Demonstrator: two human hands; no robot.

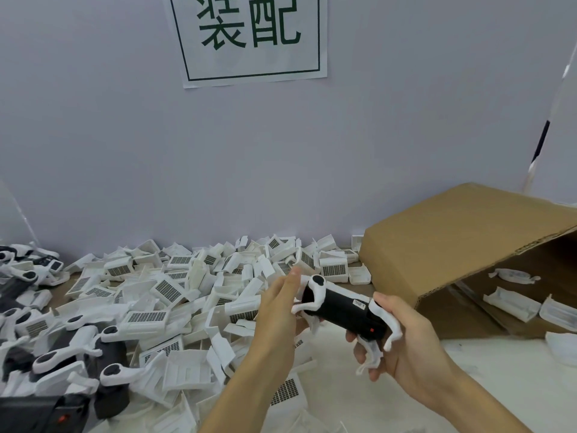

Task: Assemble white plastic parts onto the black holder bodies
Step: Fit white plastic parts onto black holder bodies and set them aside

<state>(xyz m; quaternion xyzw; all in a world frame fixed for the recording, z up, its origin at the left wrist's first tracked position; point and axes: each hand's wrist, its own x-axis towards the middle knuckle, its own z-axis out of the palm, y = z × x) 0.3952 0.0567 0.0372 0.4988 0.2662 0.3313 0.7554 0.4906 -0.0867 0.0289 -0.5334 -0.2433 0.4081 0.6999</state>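
**White arm being seated on a black holder body**

Head view: a matte black, rounded plastic holder body [340,310] is held in the air between both hands, above the table [468,385] and in front of the loose heap of white grilled plastic parts [193,285]. The right hand [402,354] grips its near end, fingers curled under and thumb laid over a curved white plastic arm [390,326] already on that end. The left hand [278,310] has its fingers nearly straight and pressed flat against the far end, where a second white arm with a black round pad [312,290] sits; it grasps nothing that I can see.

The step in hand looks like pushing this far-end arm home. The next move probably calls for firm, square pressure while the right hand braces, then setting the piece with the finished black-and-white holders [71,354] at left. A tipped brown cardboard box [452,245] lies at right, more white parts inside.
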